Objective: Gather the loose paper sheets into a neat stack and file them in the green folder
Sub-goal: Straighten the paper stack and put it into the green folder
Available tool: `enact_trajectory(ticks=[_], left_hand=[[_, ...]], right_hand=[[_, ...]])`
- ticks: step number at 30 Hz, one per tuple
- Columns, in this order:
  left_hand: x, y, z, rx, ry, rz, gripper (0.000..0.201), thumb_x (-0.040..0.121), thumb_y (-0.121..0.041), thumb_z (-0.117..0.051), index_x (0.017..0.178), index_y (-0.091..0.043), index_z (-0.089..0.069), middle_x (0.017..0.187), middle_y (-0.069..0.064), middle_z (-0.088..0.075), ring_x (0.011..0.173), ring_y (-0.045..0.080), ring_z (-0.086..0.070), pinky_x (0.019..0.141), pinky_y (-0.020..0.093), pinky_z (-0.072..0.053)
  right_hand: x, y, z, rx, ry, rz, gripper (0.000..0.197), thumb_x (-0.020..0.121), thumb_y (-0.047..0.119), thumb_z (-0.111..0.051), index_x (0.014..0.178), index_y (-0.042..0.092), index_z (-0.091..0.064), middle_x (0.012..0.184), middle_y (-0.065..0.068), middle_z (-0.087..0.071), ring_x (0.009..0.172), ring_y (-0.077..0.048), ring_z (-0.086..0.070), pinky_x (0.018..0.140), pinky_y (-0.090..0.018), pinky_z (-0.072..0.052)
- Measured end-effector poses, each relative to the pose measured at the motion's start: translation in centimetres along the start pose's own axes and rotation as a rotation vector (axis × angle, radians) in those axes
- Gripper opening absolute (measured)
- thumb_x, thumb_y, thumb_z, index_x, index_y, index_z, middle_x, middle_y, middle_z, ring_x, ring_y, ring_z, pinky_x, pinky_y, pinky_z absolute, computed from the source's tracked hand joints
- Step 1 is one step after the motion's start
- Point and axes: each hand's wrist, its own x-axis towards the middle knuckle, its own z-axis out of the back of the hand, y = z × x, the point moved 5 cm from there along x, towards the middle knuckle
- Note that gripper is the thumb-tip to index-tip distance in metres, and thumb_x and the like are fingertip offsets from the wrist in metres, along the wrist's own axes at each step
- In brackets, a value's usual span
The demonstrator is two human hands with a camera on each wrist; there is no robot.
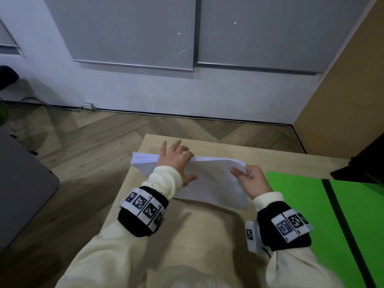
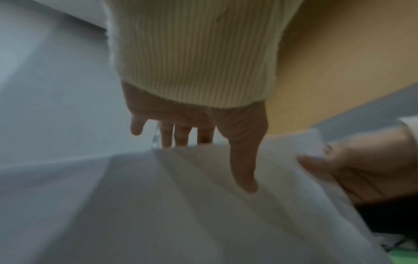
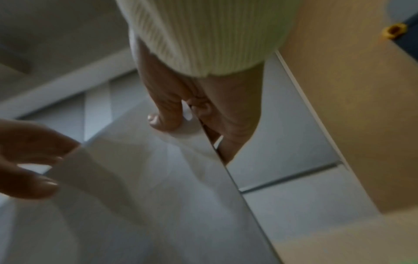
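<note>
A white paper stack (image 1: pixel 214 179) stands tilted on its lower edge over the light wooden table (image 1: pixel 187 235). My left hand (image 1: pixel 176 161) holds its top edge near the middle. The thumb (image 2: pixel 244 175) lies on the near face and the other fingers (image 2: pixel 181 137) reach over behind the stack (image 2: pixel 158 205). My right hand (image 1: pixel 251 179) pinches the stack's upper right corner (image 3: pixel 187 132) between thumb and curled fingers (image 3: pixel 162 116). The green folder (image 1: pixel 301 204) lies open and flat on the table to the right of the stack, its dark spine running down its middle.
A dark object (image 1: pixel 365 163) sits at the table's far right, just behind the folder. A grey surface (image 1: pixel 20 183) stands off to the left across the wooden floor. A tan wooden panel (image 1: pixel 342 80) rises at the right. The table's far edge lies just beyond the stack.
</note>
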Motion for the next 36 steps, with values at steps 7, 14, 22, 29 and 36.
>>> enact_trajectory(ticks=[7,14,22,29,36], left_hand=[[0.1,-1.1,3.4,-0.44,-0.137,0.095,0.015,0.078,-0.034,-0.064,0.085,-0.022,-0.068,0.091,0.006,-0.072,0.094,0.028,-0.065,0.077,0.029,-0.048],[0.5,2.3,1.2,-1.225,-0.26,0.193,0.027,0.075,-0.004,-0.07,0.101,-0.002,-0.071,0.046,-0.027,-0.063,0.045,-0.013,-0.052,0.059,0.016,-0.052],[-0.6,2.2,1.5,-1.507,-0.431,0.151,0.017,0.089,0.001,-0.056,0.086,-0.013,-0.064,0.056,-0.018,-0.07,0.05,-0.007,-0.061,0.053,0.012,-0.052],[-1.0,0.4,-1.3,-1.46,-0.263,0.201,0.025,0.086,-0.011,-0.064,0.108,0.001,-0.065,0.08,-0.007,-0.067,0.067,-0.006,-0.064,0.062,0.007,-0.05],[-0.4,-0.6,0.9,-1.617,-0.463,0.386,0.038,0.065,-0.051,-0.071,0.073,-0.015,-0.06,0.076,0.001,-0.059,0.076,0.018,-0.055,0.077,0.029,-0.049]], right_hand=[[-1.0,3.6,5.1,-0.064,-0.019,0.189,0.029,0.085,0.027,-0.064,0.071,0.002,-0.065,0.063,-0.002,-0.06,0.063,-0.009,-0.049,0.06,-0.027,-0.04],[-2.3,3.4,7.8,0.162,-0.205,0.254,0.022,0.094,0.018,-0.052,0.075,0.014,-0.062,0.061,0.002,-0.056,0.058,-0.003,-0.048,0.06,-0.022,-0.044],[-2.4,6.6,4.9,0.539,-0.271,0.298,0.023,0.097,0.025,-0.043,0.078,0.021,-0.055,0.064,0.021,-0.066,0.063,0.01,-0.056,0.067,-0.011,-0.047],[-1.9,3.1,2.6,0.37,-0.179,0.155,0.076,0.036,0.086,-0.061,0.077,0.022,-0.066,0.065,0.017,-0.072,0.061,0.015,-0.062,0.059,-0.006,-0.05],[-1.1,4.8,3.5,0.435,-0.226,0.151,0.059,0.068,0.073,-0.056,0.101,0.025,-0.07,0.105,0.008,-0.071,0.094,-0.008,-0.064,0.08,-0.023,-0.051]])
